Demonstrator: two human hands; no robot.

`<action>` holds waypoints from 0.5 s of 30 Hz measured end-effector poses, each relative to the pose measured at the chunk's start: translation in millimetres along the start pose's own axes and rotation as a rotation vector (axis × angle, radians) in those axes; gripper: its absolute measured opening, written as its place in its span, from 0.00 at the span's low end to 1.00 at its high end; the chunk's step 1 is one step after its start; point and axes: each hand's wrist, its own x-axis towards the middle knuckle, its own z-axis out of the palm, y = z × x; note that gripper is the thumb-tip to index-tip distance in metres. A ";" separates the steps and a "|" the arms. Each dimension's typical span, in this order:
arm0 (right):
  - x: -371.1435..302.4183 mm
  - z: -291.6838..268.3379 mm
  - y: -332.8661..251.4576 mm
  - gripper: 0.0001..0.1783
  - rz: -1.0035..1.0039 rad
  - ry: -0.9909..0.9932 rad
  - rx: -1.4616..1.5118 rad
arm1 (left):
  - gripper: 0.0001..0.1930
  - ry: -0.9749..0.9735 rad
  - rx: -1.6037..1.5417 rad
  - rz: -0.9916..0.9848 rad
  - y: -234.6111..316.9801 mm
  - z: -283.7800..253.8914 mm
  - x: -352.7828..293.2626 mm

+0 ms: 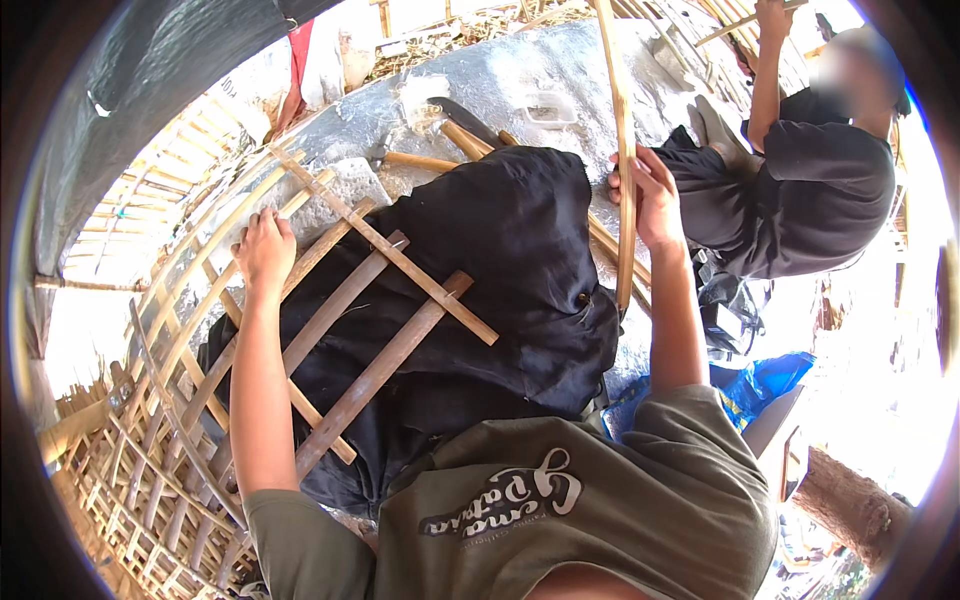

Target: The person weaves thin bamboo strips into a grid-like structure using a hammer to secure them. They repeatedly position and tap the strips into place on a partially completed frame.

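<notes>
My right hand [654, 198] is closed around a long bamboo strip [624, 100], thumb on its left side, and the strip stands roughly lengthwise in my view, running from the top edge down past my grip to just beside the black cloth [520, 215] over my lap. My left hand [266, 250] is at the bamboo lattice [325, 322], its fingers bent in and close together over the slats; their tips are hidden, so I cannot tell whether they pinch a slat or only rest there. The lattice spreads on my left, and the ends of several slats reach across the cloth, with one thin crosspiece [385, 245] lying slantwise over them. The strip in my right hand is apart from the lattice, with the cloth between. Beyond my lap, on the grey ground sheet [455, 65], lie a curved dark blade [468, 121] and some light wooden sticks [415, 161], with a clear plastic tray [550, 114] near them. Ahead to my right sits another person [825, 200] in dark clothes, a raised hand [773, 20] on a stick. Nearer me on the right are a blue bag [768, 384] and a thick log [845, 503].
</notes>
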 end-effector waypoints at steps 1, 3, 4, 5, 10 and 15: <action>3.2 12.7 -9.9 0.28 -0.001 0.017 0.003 | 0.17 0.017 -0.006 0.000 -1.0 -2.7 0.3; 6.9 30.1 -25.4 0.27 -0.011 0.043 -0.031 | 0.17 0.025 -0.025 -0.012 3.3 -5.0 -3.0; 7.5 35.9 -32.5 0.27 -0.019 0.051 -0.067 | 0.17 0.016 -0.037 -0.024 9.1 -5.3 -6.5; 8.3 42.2 -38.9 0.26 -0.027 0.058 -0.102 | 0.17 0.007 -0.047 -0.037 13.9 -5.0 -9.5; 21.3 97.3 -44.8 0.25 -0.054 -0.093 -0.103 | 0.18 -0.011 -0.055 -0.043 9.2 -8.7 -4.0; 16.5 171.3 -28.0 0.21 0.028 -0.232 -0.081 | 0.17 -0.052 -0.016 -0.071 6.8 -9.8 -5.8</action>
